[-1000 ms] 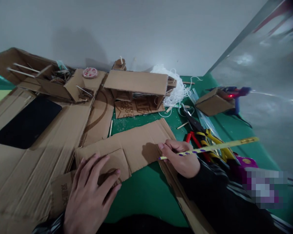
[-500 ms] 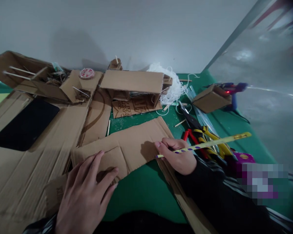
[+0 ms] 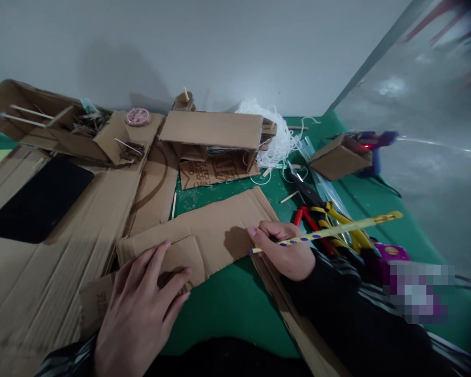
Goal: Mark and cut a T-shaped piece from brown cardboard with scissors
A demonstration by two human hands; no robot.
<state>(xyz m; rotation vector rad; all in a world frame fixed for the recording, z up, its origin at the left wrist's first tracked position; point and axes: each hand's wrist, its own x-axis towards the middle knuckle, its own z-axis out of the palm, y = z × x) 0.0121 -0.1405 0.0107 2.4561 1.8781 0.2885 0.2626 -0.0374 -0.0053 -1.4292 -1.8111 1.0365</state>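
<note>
The right hand point(image 3: 289, 256) grips a spotted pencil point(image 3: 343, 228), the left hand point(image 3: 135, 306) lies with fingers point(image 3: 155, 265) spread on a cardboard piece point(image 3: 192, 257), and a long cardboard box point(image 3: 78, 148) holds white sticks point(image 3: 33, 111).

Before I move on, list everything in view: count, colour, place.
Pencil: one, yellow and purple, right
Cardboard strip: one, brown, centre
Small cardboard piece: one, brown, overlapping strip
Cardboard boxes: three, brown, back left, centre, right
Cardboard sheets: several, brown, left
Tablet-like slab: one, black, left
Round container: one, red-white, back left
String: one tangle, white, back centre
Wooden sticks: several, pale, scattered
Clear strips: several, transparent, right
Glue gun: one, blue, far right
Hand tools: several, yellow, black, red, right
Part-pixelated object: one, purple, lower right
Table: one, green, beneath
Wall: one, grey, back
Left hand: one, on cardboard
Right hand: one, holding pencil
</note>
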